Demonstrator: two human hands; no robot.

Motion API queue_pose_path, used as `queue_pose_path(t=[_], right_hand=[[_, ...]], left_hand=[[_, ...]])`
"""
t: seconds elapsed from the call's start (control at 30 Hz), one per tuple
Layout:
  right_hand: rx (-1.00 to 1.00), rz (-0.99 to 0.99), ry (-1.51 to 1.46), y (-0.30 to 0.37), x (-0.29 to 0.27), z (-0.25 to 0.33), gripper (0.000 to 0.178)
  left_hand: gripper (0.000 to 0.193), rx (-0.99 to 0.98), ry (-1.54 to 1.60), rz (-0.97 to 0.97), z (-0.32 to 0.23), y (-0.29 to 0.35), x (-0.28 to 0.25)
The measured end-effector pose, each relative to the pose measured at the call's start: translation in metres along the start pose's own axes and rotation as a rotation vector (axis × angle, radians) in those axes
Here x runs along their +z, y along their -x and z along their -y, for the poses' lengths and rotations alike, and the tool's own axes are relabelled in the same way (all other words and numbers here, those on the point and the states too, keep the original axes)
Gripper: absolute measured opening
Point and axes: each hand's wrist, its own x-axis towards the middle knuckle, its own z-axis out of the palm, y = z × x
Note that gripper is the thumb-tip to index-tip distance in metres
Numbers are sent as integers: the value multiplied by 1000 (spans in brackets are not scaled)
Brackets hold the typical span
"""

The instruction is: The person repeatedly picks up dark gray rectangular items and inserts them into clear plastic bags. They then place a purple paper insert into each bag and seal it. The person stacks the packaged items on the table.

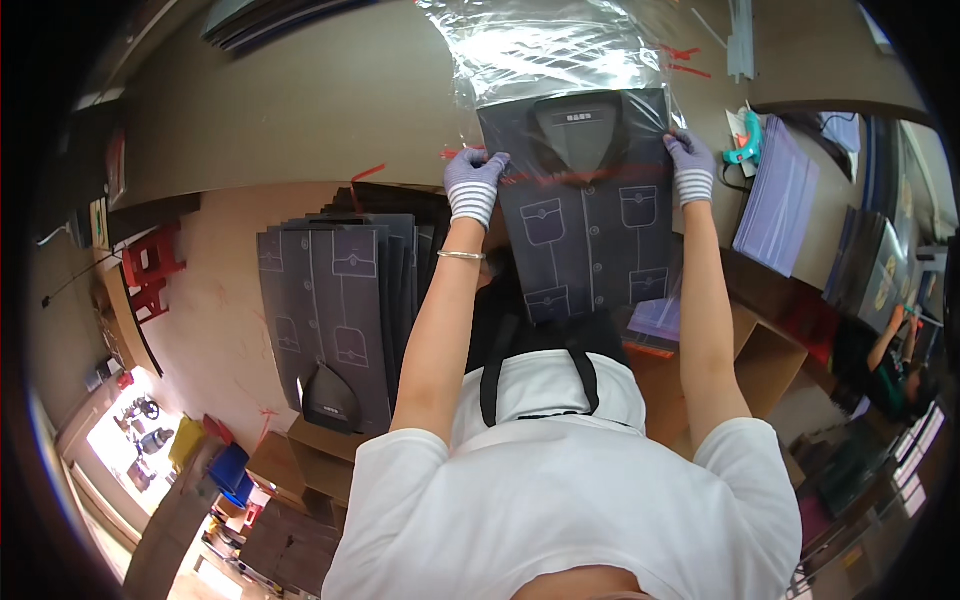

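Between my hands, at the table edge, is a dark flat jacket-shaped board [612, 260] printed with a collar, buttons and pockets. My left hand [474, 182], in a purple knit glove with a striped cuff, is closed at its left edge. My right hand [691, 163], gloved the same way, is closed at the upper right edge. A shiny clear plastic bag [560, 50] lies at the far end of the board. Whether the board is inside it, I cannot tell. Glare hides part of the bag.
To the left stands a stack of similar jacket-printed boards [320, 290] by cardboard boxes [290, 465]. A teal glue gun [746, 140] and purple sheets [778, 200] lie on the table [290, 110] at right. Another person [885, 365] works farther right. Red strips [367, 173] lie about.
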Motion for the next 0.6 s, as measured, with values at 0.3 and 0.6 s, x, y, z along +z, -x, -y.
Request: queue_pose_path(t=[0.3,0.6], right_hand=[[-35,45,-68,15,-17,-13,22],[115,122,182,174,-72,-35,16]], left_hand=[[18,-88,337,138,43,24,-9],[12,-65,-13,512,136,118,-21]])
